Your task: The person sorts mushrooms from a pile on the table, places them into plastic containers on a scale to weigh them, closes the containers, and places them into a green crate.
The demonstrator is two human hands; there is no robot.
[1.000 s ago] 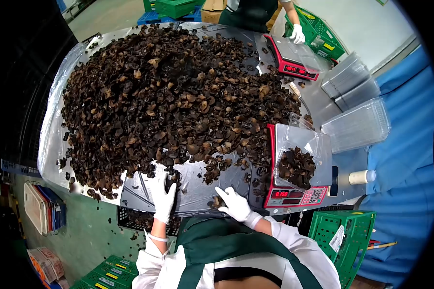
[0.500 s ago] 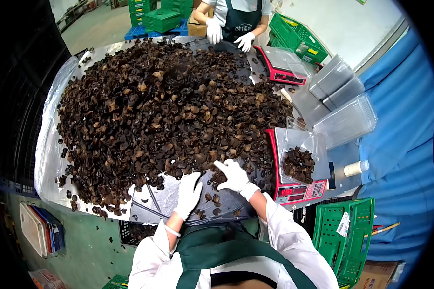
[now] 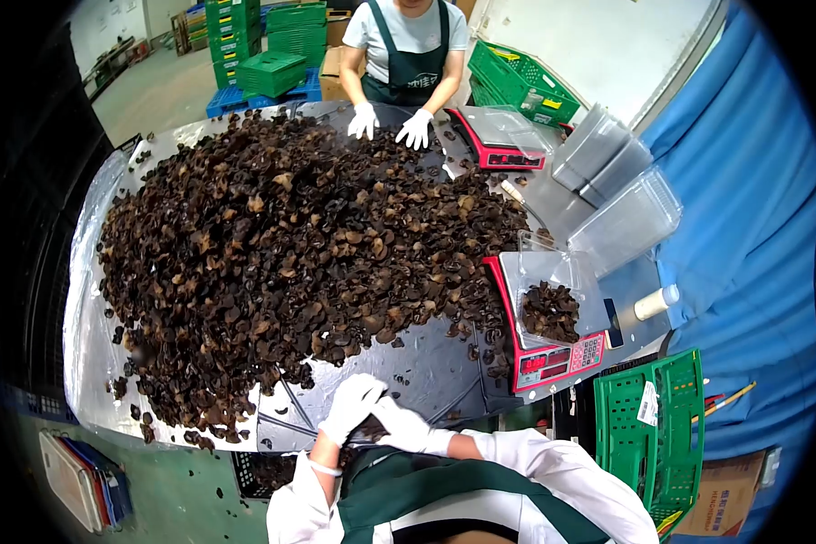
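Observation:
Near the front edge of the table, my left hand (image 3: pixel 353 407) and my right hand (image 3: pixel 414 429), both in white gloves, meet at the fingertips. Their fingers are stretched out and slightly curved, angled towards each other. Some dark pieces show in the gap below the hands, partly hidden. Beyond them spreads a large heap of dried wood ear mushrooms (image 3: pixel 272 245), brown and black. To the right, a red scale (image 3: pixel 544 365) bears a clear plastic box with a small portion of wood ear mushrooms (image 3: pixel 550 313) inside.
Across the table a co-worker in a green apron (image 3: pixel 417 86) rests both gloved hands by the heap. A second red scale (image 3: pixel 508 160) and clear plastic boxes (image 3: pixel 626 222) stand at the right. A green crate (image 3: pixel 626 435) sits below; a dark crate (image 3: pixel 245 473) is under the front edge.
My hands have drawn back towards the table's front edge and come together. Loose pieces that lay between them no longer lie there. The co-worker's hands have lowered to the table, and the view has shifted.

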